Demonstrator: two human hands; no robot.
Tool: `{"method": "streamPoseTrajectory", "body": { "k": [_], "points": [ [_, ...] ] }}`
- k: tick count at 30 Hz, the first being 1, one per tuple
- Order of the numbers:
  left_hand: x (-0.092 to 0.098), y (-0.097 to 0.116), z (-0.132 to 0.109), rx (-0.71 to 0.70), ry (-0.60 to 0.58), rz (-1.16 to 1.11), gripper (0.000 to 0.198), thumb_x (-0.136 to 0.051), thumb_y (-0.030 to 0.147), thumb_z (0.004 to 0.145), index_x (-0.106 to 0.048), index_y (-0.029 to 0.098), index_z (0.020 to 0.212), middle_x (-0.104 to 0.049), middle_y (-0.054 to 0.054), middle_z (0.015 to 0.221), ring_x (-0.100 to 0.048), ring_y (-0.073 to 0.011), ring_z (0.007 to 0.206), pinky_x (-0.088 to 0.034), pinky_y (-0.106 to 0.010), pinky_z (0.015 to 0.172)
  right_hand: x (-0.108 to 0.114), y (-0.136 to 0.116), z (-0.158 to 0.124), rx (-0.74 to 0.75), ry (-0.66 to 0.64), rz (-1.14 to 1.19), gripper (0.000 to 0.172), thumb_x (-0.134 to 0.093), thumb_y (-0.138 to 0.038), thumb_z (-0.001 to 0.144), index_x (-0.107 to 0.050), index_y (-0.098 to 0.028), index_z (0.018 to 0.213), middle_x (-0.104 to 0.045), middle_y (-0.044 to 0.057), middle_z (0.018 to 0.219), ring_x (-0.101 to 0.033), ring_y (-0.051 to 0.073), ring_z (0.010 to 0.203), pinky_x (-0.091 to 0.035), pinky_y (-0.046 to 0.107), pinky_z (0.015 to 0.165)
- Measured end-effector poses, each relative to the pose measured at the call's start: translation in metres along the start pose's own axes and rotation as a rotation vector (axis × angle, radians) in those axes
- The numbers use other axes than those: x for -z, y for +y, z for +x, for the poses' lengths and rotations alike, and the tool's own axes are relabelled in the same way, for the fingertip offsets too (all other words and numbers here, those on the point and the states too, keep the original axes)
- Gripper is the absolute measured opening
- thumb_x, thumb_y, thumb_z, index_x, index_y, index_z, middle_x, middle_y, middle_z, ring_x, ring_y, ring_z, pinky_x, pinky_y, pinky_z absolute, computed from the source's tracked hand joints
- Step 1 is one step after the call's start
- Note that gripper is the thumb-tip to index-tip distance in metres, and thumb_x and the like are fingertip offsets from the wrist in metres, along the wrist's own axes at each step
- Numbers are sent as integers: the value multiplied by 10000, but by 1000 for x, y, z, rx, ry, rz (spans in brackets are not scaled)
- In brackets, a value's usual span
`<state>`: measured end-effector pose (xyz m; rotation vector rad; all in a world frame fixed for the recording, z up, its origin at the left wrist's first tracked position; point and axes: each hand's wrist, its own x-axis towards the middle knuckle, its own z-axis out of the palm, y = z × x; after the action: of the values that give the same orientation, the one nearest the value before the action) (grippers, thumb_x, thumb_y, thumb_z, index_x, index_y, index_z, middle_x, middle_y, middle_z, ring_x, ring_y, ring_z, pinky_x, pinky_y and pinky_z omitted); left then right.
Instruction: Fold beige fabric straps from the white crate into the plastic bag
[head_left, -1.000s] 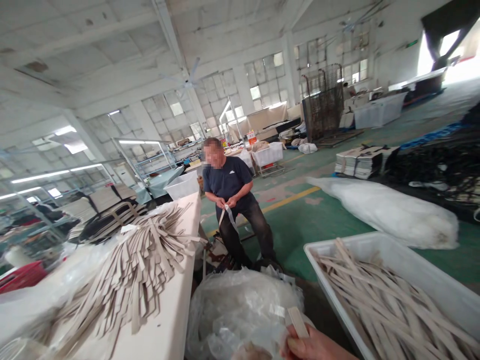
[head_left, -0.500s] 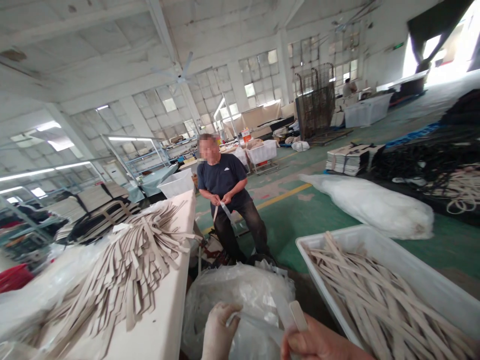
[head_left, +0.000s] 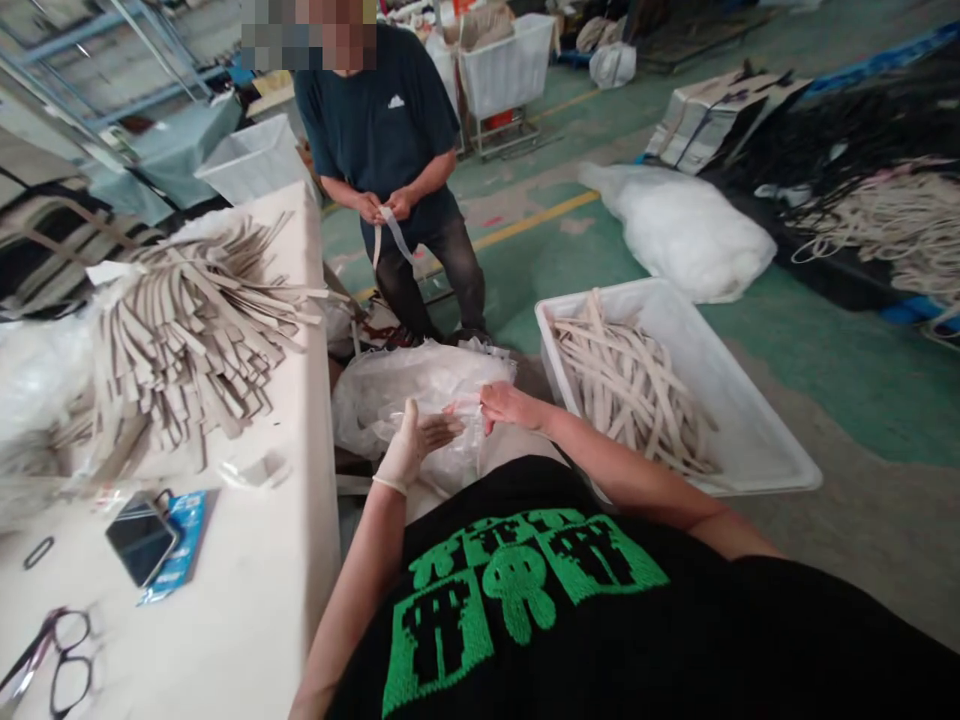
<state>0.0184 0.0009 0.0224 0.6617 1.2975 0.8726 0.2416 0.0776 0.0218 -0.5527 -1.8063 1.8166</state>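
My left hand (head_left: 415, 443), in a white glove, and my bare right hand (head_left: 507, 405) meet above a crumpled clear plastic bag (head_left: 405, 385) in front of my black shirt. A thin pale strip of film (head_left: 471, 412) runs between them and hangs down. My right hand pinches one end. The thumb and fingers of my left hand close loosely on the other end. To my right, a white tub (head_left: 750, 440) holds several beige strips (head_left: 630, 385).
A white table (head_left: 255, 590) on my left carries a heap of beige strips (head_left: 180, 340), a phone (head_left: 141, 540) and glasses (head_left: 56, 655). A seated person (head_left: 390, 150) opposite handles a strip. A white sack (head_left: 682, 230) lies on the green floor.
The camera has tipped down from the hall to my lap. My hands have come up into view and drawn apart with the film strip between them.
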Motion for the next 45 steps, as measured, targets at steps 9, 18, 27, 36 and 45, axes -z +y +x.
{"method": "streamPoseTrajectory", "body": {
  "k": [9,18,27,36,45],
  "points": [
    [-26,-21,16,195,-195,-151,691,-682,767,761,-716,150,1071,-755,-133,977,-716,-235,882,-560,-353,841,-2,11,3,165,-98,-918,912,-228,-871,919,-717,-103,896,-655,124,784,-579,215,728,-409,300,687],
    [-21,-37,15,35,-89,-276,407,-799,472,785,-699,193,1064,-744,-57,997,-682,-190,856,-549,-317,796,-13,28,2,143,-62,-613,781,-491,-828,881,-725,-152,1195,-702,123,1116,-642,253,1009,-499,326,858],
    [-21,-27,9,5,-167,-293,465,-778,521,767,-717,187,1084,-728,-110,1151,-666,-279,1127,-488,-424,1036,1,28,9,10,-45,2,917,-378,-860,898,-693,-84,1270,-669,65,860,-593,140,696,-538,233,596],
    [-28,-35,15,-44,-35,-151,508,-886,526,649,-778,149,971,-772,-121,989,-705,-272,969,-533,-373,900,-1,29,12,77,-53,-179,880,-394,-843,909,-704,-99,1263,-696,95,979,-621,160,751,-531,254,642],
    [-24,-52,9,15,-83,-124,506,-947,433,565,-811,147,960,-783,-72,862,-681,-177,734,-521,-306,792,9,35,27,5,65,24,944,-415,-872,863,-712,-43,1201,-685,147,1117,-607,206,918,-574,227,586]
  ]
}}
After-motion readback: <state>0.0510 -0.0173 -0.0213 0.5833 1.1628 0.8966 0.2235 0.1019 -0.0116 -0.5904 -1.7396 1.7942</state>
